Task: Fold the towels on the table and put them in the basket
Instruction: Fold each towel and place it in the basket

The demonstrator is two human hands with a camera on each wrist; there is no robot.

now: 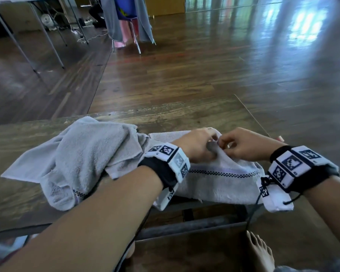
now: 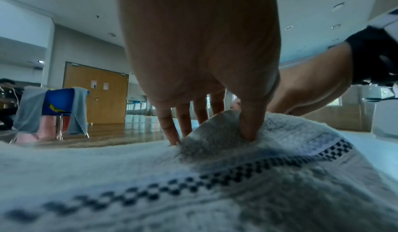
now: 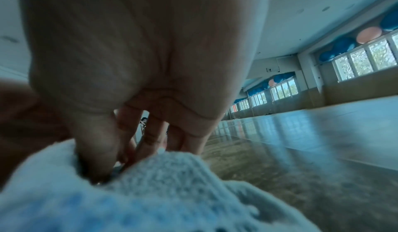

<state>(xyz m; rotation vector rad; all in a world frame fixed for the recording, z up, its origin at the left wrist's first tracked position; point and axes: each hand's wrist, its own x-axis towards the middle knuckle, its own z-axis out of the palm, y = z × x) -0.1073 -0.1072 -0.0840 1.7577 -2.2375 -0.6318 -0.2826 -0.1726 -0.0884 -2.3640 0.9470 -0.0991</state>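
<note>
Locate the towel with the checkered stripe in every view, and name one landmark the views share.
Head: towel with the checkered stripe at lower centre-right, under both hands.
Left wrist: fills the lower half, stripe running diagonally.
Right wrist: blurred along the bottom left; stripe not visible.
Shared landmark: the raised fold pinched by left hand and right hand.

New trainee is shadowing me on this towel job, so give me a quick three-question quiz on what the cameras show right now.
1. True or false: both hands pinch the same towel.
2. How many towels lie on the table?
3. Which towel is crumpled: A, the left one, or B, the right one?

Key:
1. True: the left hand and right hand pinch the checker-striped towel.
2. Two.
3. A, the crumpled towel.
</note>
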